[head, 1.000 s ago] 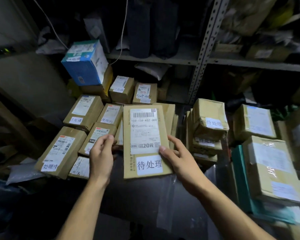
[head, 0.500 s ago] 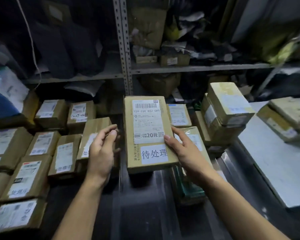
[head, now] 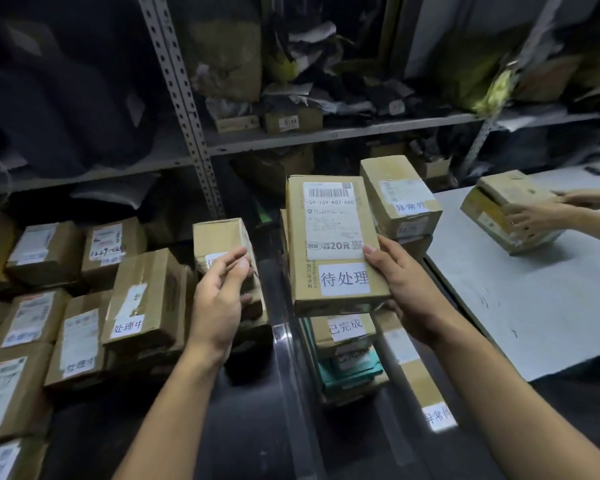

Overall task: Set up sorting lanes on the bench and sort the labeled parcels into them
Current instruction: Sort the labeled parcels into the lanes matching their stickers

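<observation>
I hold a flat brown parcel [head: 329, 244] upright in my right hand [head: 402, 289], which grips its lower right edge. The parcel carries a barcode label and a white tag reading 待处理. It hangs above a stack whose top box [head: 343, 329] is tagged 已完成. My left hand [head: 219, 296] holds nothing, its fingers loosely curled in front of a small brown parcel [head: 219, 244]; contact with it cannot be told. To the left lie rows of parcels, the nearest of them [head: 142, 299] tagged 处理中.
A box tagged 异常件 [head: 399, 199] stands just right of the held parcel. Another person's hands grip a box [head: 499, 213] on the white table [head: 534, 306] at the right. A metal shelf post [head: 187, 116] and cluttered shelves rise behind. A teal parcel [head: 354, 372] sits low in the stack.
The view has swung right and my right hand has carried the parcel from above the left rows to above the stack by the white table. My left hand stays off it.
</observation>
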### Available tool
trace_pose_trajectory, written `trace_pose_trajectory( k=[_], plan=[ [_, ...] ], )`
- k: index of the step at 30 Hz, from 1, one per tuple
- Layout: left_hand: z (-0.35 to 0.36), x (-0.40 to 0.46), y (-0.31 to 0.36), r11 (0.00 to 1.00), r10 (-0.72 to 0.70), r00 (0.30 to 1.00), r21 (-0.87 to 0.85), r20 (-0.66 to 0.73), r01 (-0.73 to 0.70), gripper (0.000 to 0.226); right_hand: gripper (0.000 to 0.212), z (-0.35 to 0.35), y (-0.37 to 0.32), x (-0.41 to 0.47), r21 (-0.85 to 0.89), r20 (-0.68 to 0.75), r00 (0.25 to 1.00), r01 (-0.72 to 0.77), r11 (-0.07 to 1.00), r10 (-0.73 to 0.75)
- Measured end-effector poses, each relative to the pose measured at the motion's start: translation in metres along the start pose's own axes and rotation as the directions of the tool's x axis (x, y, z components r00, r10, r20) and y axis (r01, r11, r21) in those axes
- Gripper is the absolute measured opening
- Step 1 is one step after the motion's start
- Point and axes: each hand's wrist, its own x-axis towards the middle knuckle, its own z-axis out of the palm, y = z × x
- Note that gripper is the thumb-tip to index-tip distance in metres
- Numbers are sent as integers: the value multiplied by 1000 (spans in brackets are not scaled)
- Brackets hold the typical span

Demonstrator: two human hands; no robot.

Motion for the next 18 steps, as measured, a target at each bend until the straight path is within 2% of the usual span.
trace_pose_trajectory(
  k=[4,8,12,16,18],
  plan=[
    [-1,-2,-5,1000,-22,1000,5,-20,22,20,77,-3,3,2,-10,14,1000,3,1000,-3],
    [-4,-7,-12,998,-56,998,38,-24,57,23,77,2,6,6,-22,43,999,-13,1000,14],
    [-12,-10,-16,995,-77,996,65,-40,80,24,58,11,8,9,-43,73,997,-28,999,31],
    [-18,-11,-16,995,-77,996,57,-48,80,24,66,22,8,10,-46,91,995,-31,998,35],
    [-20,-14,-14,996,-70,998,58,-9,70,24,61,28,11,8,-56,107,994,-26,998,32]
  ],
)
